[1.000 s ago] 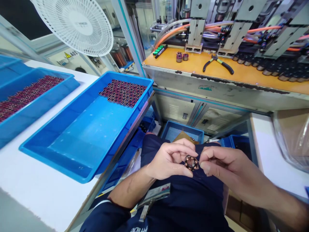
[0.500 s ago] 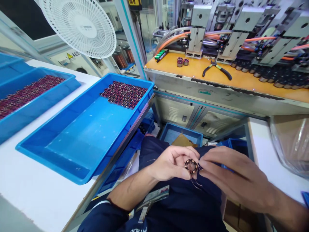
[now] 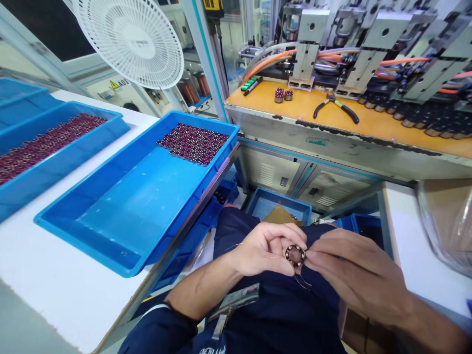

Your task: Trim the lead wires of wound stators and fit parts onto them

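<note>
In my left hand [image 3: 263, 250] I hold a small wire-wound motor stator [image 3: 295, 255], a dark ring with copper coils round its open middle. Thumb and fingers grip it from the left, above my lap. Thin loose copper wires [image 3: 303, 281] hang below the ring. My right hand [image 3: 354, 263] is closed in a pinch, its fingertips at the ring's right edge; whatever is between them is hidden.
Left, a blue tray [image 3: 92, 196] on the white table has many stators [image 3: 195, 143] at its far end; another full tray [image 3: 62, 147] stands beyond. Pliers [image 3: 335, 108] and several stators [image 3: 283, 95] lie on the orange machine bench [image 3: 254, 103]. A fan [image 3: 138, 42] stands behind.
My right fingertips have closed in against the stator's right edge, where a small gap with wire showed before. The left hand keeps its grip. The view has shifted slightly.
</note>
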Available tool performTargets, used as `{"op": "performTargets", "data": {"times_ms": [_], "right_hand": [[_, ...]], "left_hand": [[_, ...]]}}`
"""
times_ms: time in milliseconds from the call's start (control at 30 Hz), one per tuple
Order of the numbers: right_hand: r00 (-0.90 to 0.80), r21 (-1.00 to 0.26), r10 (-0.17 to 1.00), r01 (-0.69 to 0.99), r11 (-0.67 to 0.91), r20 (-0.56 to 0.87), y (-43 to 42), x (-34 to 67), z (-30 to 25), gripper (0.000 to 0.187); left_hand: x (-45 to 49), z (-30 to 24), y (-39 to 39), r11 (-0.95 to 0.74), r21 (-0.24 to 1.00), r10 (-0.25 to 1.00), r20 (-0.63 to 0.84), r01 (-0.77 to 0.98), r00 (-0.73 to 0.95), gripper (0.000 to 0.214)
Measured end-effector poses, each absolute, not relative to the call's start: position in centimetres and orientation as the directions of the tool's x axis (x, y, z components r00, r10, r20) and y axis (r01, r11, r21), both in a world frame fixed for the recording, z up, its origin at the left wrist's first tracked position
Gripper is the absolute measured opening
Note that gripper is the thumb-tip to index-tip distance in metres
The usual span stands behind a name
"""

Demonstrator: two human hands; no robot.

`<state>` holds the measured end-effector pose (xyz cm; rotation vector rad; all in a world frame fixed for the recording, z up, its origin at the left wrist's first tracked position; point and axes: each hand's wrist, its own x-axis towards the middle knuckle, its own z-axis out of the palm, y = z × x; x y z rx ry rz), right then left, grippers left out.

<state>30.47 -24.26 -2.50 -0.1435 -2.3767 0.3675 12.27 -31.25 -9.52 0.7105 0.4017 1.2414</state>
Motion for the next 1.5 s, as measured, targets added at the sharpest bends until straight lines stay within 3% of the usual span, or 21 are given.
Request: {"op": "performTargets", "data": {"times_ms": [267,400,533,767,967,1100,1233,1367,1500], "right_hand": [[-0.606,-0.504,0.451,0.093,0.858,0.655,-25.9,29.8,-4.4,0.013],[-0.567,-0.504,0.482,0.131,0.854,0.668,-26.3,29.6,-4.9,0.012],[-0.569,-0.480,0.471,0.148,0.865,0.674,-26.3,29.5,-4.9,0.011],[-0.557,-0.429,0.478,0.228,0.874,0.679,-26.4,29.5,-5.1,0.011],[-0.506,-0.483,0.534,0.242,0.841,0.677,-27.5,30.2,-5.5,0.013],[-0.545,-0.456,0.461,0.155,0.876,0.700,-28.2,31.1,-4.7,0.015],[-0.586,-0.315,0.290,0.062,0.947,0.756,-28.8,31.6,-2.9,0.015],[-0.611,-0.148,0.126,0.014,0.989,0.782,-29.1,31.5,-1.5,0.012],[-0.613,-0.123,0.086,-0.017,0.992,0.785,-29.4,31.2,-1.4,0.012]], "left_hand": [[12.4,-9.5,-31.1,-0.175,0.832,0.970,0.239,-0.527,0.055,0.037],[12.2,-9.4,-31.3,-0.086,0.847,0.982,0.162,-0.525,0.100,0.053],[11.7,-9.3,-31.7,0.054,0.876,0.977,0.054,-0.479,0.209,0.035],[11.9,-9.4,-32.2,-0.044,0.863,0.980,0.135,-0.503,0.146,0.028],[12.0,-8.4,-32.6,-0.154,0.812,0.962,0.253,-0.563,0.101,0.024],[13.0,-7.8,-33.5,-0.180,0.751,0.957,0.283,-0.635,0.064,0.028],[13.9,-7.5,-34.8,-0.110,0.646,0.963,0.258,-0.755,0.081,0.040],[13.5,-7.0,-35.7,0.058,0.789,0.961,0.123,-0.612,0.249,0.051],[12.9,-7.0,-36.4,0.145,0.853,0.927,0.061,-0.502,0.370,0.047]]}}
